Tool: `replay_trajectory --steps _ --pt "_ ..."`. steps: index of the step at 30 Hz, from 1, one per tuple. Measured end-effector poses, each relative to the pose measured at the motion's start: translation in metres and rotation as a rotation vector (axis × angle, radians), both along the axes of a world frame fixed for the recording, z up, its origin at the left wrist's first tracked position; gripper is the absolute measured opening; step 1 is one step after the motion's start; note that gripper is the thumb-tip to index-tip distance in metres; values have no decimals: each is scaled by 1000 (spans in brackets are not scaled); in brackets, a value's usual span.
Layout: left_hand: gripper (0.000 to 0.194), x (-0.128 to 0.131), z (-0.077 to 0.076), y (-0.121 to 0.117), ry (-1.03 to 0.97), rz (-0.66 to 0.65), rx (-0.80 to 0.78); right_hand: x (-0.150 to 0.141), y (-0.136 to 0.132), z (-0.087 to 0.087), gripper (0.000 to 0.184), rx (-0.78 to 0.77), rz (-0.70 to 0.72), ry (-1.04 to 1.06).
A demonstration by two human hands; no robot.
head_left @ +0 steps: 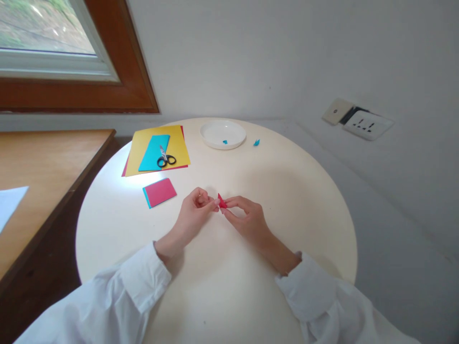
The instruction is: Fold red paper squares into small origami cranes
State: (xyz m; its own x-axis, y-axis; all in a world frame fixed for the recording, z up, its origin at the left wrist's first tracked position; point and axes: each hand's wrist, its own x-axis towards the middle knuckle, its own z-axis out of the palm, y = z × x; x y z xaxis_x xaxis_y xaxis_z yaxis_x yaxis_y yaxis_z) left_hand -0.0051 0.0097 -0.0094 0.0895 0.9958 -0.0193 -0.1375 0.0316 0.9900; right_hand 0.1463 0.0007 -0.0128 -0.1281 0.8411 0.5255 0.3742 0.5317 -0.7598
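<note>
Round white table (294, 210), plain wall (229, 57), brown-framed window (46, 28)

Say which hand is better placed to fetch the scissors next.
Left, I'd judge. The scissors lie beyond the left hand, on its own side; the right hand would have to reach across. Both hands hold the red paper piece, so the right could probably keep it.

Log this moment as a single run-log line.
left hand: pinching folded red paper | right hand: pinching same paper | scissors: lying on blue paper | white plate: holds small blue piece
</note>
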Motion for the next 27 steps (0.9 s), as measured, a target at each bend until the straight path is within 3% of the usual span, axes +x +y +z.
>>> replay_trajectory --steps 14,27 --pt "15 0 4 -1 38 -46 13 -2 2 -1 9 -159 14 82" --pt "15 2 11 -4 39 -68 24 -2 1 4 11 -109 -77 -29"
